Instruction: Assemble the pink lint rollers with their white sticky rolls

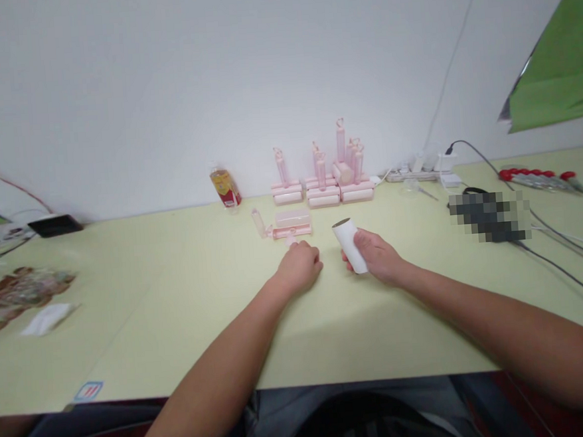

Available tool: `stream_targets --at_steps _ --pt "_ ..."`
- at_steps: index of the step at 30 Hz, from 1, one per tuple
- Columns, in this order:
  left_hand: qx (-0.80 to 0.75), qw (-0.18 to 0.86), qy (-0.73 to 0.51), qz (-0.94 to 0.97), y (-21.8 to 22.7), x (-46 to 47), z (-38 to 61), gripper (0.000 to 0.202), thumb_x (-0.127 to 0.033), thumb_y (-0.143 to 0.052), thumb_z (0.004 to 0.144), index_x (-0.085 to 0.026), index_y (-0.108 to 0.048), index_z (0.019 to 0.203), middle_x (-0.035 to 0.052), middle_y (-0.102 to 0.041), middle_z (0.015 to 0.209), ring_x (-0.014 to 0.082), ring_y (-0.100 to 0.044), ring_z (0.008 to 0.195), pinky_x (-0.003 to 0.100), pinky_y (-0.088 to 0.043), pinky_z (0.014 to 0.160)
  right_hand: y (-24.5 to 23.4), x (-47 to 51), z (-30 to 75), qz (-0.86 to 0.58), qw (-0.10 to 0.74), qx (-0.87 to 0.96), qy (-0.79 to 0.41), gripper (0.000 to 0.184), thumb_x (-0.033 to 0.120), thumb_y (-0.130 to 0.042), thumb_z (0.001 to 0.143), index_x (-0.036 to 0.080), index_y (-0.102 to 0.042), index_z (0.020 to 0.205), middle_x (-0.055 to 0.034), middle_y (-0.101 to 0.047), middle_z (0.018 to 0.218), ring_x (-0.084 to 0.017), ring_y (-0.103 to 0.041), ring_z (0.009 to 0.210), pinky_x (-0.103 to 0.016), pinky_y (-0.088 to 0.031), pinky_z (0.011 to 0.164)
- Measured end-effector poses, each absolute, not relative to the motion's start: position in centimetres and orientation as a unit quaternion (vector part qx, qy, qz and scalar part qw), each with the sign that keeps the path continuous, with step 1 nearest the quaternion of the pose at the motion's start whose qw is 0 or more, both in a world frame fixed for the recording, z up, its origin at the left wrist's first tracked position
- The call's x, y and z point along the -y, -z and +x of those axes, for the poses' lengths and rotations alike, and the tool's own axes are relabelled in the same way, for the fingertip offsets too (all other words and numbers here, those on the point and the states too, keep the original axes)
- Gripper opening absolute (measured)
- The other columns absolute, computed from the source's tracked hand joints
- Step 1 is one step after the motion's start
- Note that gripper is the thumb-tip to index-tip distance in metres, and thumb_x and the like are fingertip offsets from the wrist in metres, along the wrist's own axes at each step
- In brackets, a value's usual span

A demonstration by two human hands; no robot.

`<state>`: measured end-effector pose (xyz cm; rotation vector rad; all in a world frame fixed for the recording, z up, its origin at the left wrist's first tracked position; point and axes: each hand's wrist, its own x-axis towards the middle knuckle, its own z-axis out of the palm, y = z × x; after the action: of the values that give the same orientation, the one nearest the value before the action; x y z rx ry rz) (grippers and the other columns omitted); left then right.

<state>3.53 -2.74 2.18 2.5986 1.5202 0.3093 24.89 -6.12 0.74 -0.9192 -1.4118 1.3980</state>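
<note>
1. Nearest the camera, bare forearms point(235, 339) stretched forward.
2. White wall point(152, 88) closed off the room behind.
3. Pale yellow-green bench point(185, 272) ran along it.
4. Green sheet point(555, 70) hung at upper right.
5. Pink rollers point(323, 200), handles upright, sat bunched beside the wall.
6. Right hand point(383, 257) held a white roll point(351, 246) tilted before them, fingers wrapped around it.
7. Left hand point(300, 269) was curled near an open pink case point(285, 232); whether its fingers pinched anything, I couldn't tell.
8. Small sticker point(88, 391) marked the bench's near edge.
</note>
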Motion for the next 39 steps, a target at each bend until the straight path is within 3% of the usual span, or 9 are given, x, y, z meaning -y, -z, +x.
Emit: stream_targets --at_steps 3,8,11,16,21,31,39 --pt "-0.507 0.091 -0.131 0.847 -2.5 3.0 3.5 0.014 -0.032 -0.064 0.081 -0.022 -0.065 0.071 0.0120 -0.069 0.081 0.0248 -0.065 0.077 0.038 -0.047 0.068 -0.9 6.2 24.5 -0.369 0.466 0.541 -0.595 0.058 0.077 -0.047 0.088 0.020 -0.050 0.099 -0.0039 -0.064 0.080 -0.014 -0.061 0.058 -0.027 -0.049 0.052" --pt "-0.514 0.159 -0.272 0.798 -2.8 3.0 3.7 0.027 -0.042 -0.061 0.087 -0.021 -0.059 0.105 0.0055 -0.071 0.093 0.0170 -0.064 0.074 0.031 -0.048 0.066 -0.9 6.7 24.0 -0.313 0.461 0.469 -0.685 0.064 0.079 -0.054 0.083 0.018 -0.053 0.105 -0.0018 -0.065 0.076 -0.014 -0.060 0.054 -0.029 -0.052 0.052" --pt "-0.477 0.257 -0.398 0.740 -2.8 2.8 4.0 0.036 -0.036 -0.067 0.082 -0.018 -0.059 0.112 0.0017 -0.067 0.087 0.0127 -0.060 0.068 0.027 -0.047 0.064 -0.8 6.7 24.1 -0.278 0.450 0.447 -0.721 0.065 0.077 -0.050 0.086 0.018 -0.055 0.111 -0.0013 -0.065 0.074 -0.015 -0.061 0.053 -0.031 -0.053 0.054" --pt "-0.415 0.483 -0.491 0.595 -3.1 3.0 5.1 0.025 -0.028 -0.065 0.079 -0.013 -0.067 0.099 -0.0015 -0.060 0.066 0.0108 -0.053 0.055 0.025 -0.046 0.054 -1.1 6.5 24.6 -0.195 0.420 0.395 -0.793 0.062 0.073 -0.039 0.093 0.018 -0.058 0.113 -0.0003 -0.063 0.071 -0.014 -0.060 0.056 -0.031 -0.054 0.057" --pt "-0.352 0.622 -0.516 0.471 -3.4 3.4 5.9 0.026 -0.036 -0.076 0.076 -0.013 -0.064 0.083 0.0015 -0.065 0.073 0.0094 -0.058 0.062 0.021 -0.048 0.055 -1.5 6.6 24.9 -0.183 0.421 0.378 -0.804 0.062 0.071 -0.030 0.097 0.018 -0.059 0.112 -0.0008 -0.063 0.073 -0.014 -0.060 0.058 -0.031 -0.054 0.058" --pt "-0.279 0.564 -0.622 0.466 -3.6 3.8 6.5 0.028 -0.036 -0.080 0.076 -0.015 -0.061 0.075 0.0019 -0.070 0.086 0.0137 -0.068 0.081 0.025 -0.056 0.068 -1.4 7.3 24.3 -0.212 0.409 0.406 -0.789 0.065 0.074 -0.038 0.093 0.016 -0.058 0.113 -0.0008 -0.065 0.072 -0.014 -0.062 0.055 -0.032 -0.056 0.057" --pt "-0.276 0.459 -0.601 0.593 -3.3 4.4 6.1 0.015 -0.030 -0.077 0.082 -0.017 -0.073 0.087 0.0043 -0.074 0.093 0.0122 -0.065 0.078 0.026 -0.054 0.073 -1.1 7.4 24.2 -0.215 0.378 0.433 -0.790 0.064 0.075 -0.044 0.091 0.016 -0.057 0.114 -0.0017 -0.067 0.072 -0.015 -0.063 0.055 -0.031 -0.057 0.056"
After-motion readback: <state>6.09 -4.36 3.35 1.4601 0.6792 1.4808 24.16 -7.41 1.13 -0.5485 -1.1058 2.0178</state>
